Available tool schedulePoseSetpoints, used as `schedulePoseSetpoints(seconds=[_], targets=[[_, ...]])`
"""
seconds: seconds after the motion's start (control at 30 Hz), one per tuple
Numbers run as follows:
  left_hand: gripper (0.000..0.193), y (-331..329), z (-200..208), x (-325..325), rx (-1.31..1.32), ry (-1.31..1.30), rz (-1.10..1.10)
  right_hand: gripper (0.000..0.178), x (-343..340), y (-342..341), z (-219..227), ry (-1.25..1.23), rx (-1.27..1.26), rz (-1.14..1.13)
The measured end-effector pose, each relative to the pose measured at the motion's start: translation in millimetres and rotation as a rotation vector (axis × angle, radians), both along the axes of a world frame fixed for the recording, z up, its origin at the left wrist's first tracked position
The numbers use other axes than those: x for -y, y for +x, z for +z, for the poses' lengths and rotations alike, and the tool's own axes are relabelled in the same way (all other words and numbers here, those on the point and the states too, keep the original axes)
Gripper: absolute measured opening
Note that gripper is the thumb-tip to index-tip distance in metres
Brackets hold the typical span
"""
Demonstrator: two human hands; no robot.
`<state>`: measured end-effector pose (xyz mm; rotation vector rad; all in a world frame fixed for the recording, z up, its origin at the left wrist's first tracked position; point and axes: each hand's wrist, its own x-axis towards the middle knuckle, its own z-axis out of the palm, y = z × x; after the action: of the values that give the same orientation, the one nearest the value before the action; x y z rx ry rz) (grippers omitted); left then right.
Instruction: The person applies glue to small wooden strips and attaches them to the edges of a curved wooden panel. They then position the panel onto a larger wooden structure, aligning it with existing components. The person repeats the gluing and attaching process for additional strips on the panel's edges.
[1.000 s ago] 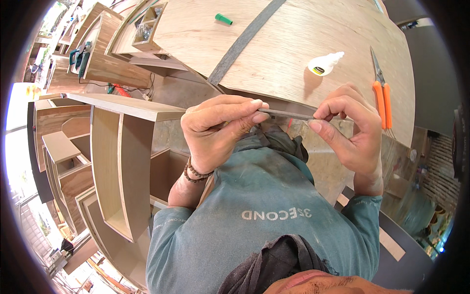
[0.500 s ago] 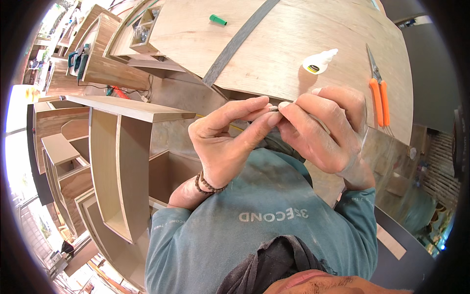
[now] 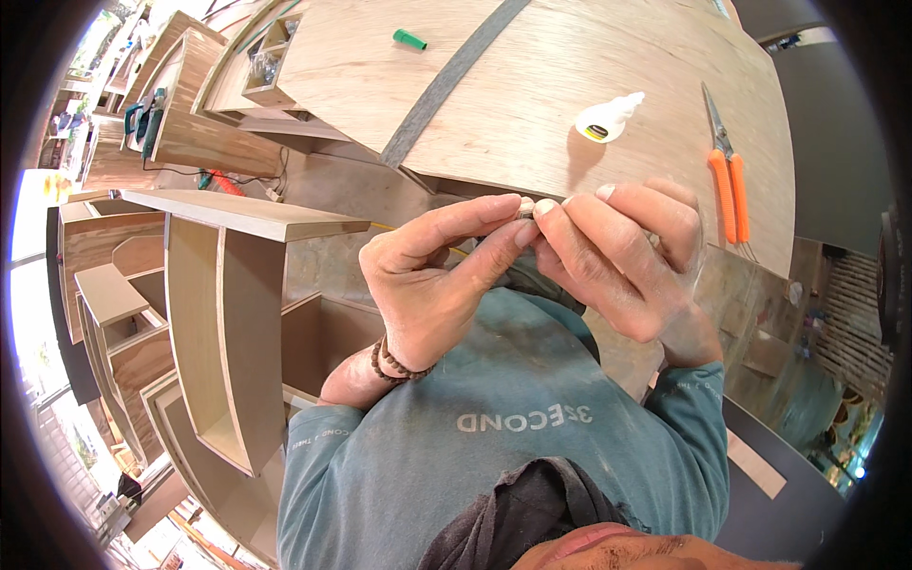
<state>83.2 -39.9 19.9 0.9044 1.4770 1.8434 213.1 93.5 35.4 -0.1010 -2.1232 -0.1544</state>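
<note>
Apparently working at a small piece (image 3: 524, 215): pinching it narrowly between thumb and fingertips of the left hand (image 3: 427, 271), and meeting it with bunched fingertips of the right hand (image 3: 627, 256), in front of the blue-green shirt (image 3: 513, 361), near the edge of the plywood worktop (image 3: 494, 133). Likely calls for a light, steady pinch next. Cannot make out the piece's full shape or length, mostly covered by fingers; nor tell, with the right thumb unclear, whether gripped there too.
</note>
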Motion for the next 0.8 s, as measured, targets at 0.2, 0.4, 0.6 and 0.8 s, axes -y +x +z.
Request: schedulePoseSetpoints(seconds=[0.2, 0.4, 0.6, 0.8], targets=[[0.023, -1, -5, -8, 0.019, 0.063, -0.011, 0.029, -8, 10, 8, -0.058, 0.104, 0.013], [0.038, -24, -30, -9, -0.268, 0.287, 0.016, 0.043, -41, 38, 18, -0.592, 0.098, -0.217], [0.047, -32, -29, -8, -0.492, 0.300, 0.004, 0.034, -61, 22, -12, -1.040, 0.199, -0.205], [0.050, -38, -21, -7, -0.714, 0.319, 0.012, 0.029, -55, 29, 0, -0.823, 0.236, -0.075]])
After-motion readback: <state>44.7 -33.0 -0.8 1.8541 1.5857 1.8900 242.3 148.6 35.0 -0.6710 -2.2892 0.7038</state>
